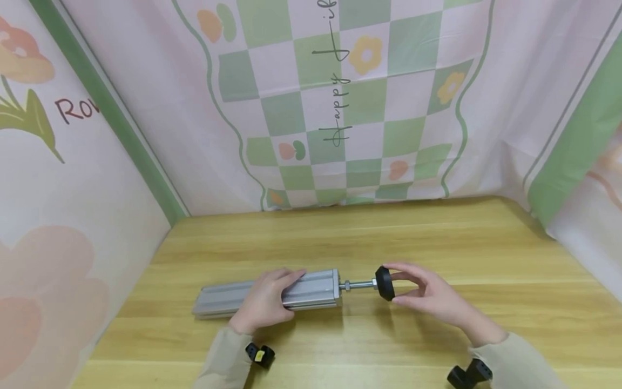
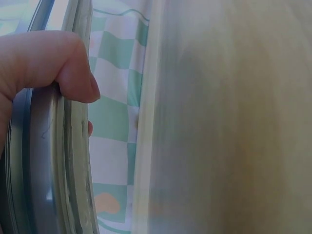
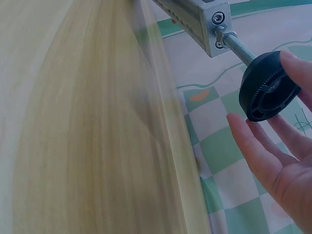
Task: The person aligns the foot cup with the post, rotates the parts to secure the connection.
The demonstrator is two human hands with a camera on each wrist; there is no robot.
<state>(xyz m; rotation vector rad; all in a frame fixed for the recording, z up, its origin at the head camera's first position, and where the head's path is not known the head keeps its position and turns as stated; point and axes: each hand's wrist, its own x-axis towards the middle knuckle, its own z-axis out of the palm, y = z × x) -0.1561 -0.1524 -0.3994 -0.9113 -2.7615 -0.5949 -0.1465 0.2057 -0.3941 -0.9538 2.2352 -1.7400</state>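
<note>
A silver aluminium profile [image 1: 311, 289] lies lengthwise across the table, and my left hand [image 1: 267, 297] grips it near its middle. In the left wrist view, a bent thumb [image 2: 63, 63] hooks over the edge of the profile [image 2: 41, 161]. From the profile's right end sticks a threaded rod [image 1: 361, 284] with a nut [image 1: 347, 285] by the end plate. A black round levelling foot [image 1: 384, 283] sits on the rod's outer end. My right hand [image 1: 432, 294] pinches the foot's rim between thumb and fingers. The right wrist view shows the foot's ribbed, hollow underside [image 3: 273, 92].
The wood-grain table [image 1: 413, 351] extends around the profile on all sides. Behind it hangs a checked, flowered curtain [image 1: 320, 119], with more printed cloth at left and right. Small black cameras [image 1: 261, 355] are strapped to both wrists.
</note>
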